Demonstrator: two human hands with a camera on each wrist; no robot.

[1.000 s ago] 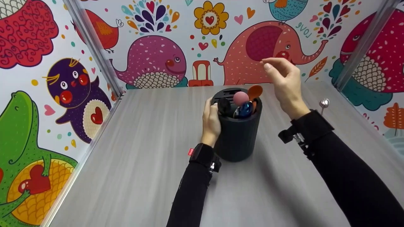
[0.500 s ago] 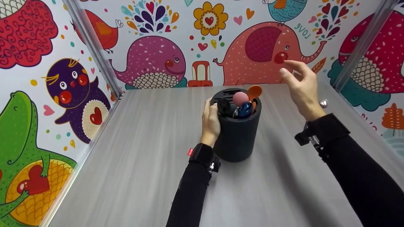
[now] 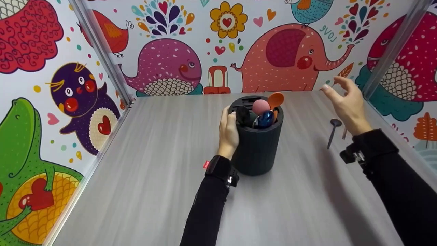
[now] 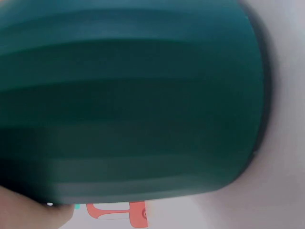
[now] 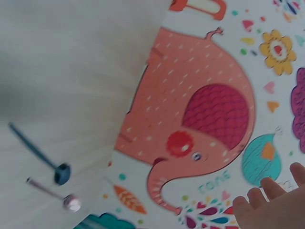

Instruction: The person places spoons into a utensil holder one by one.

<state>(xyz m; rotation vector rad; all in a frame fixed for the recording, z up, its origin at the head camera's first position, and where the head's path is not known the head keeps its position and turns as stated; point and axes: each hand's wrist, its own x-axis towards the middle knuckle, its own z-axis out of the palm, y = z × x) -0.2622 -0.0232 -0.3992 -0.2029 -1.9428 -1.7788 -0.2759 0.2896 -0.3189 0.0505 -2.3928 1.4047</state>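
My left hand grips the left side of a dark, ribbed utensil holder standing upright on the table. From its top stick out an orange spoon, a pink round head, a shiny blue utensil head and a black utensil head. My right hand is raised over the table's right side, holding nothing, its fingers loosely bent and thumb apart. Below it lie a dark spoon and a silver-headed spoon, the latter mostly hidden by the hand in the head view.
The grey wood-grain table is bounded by printed walls with cartoon animals at the back and left. Metal corner posts stand at the back corners. The holder's wall fills most of the left wrist view.
My right hand has moved right and slightly down, away from the holder. The dark spoon has come into view, while the silver-headed one is now largely covered. My left hand stays put.
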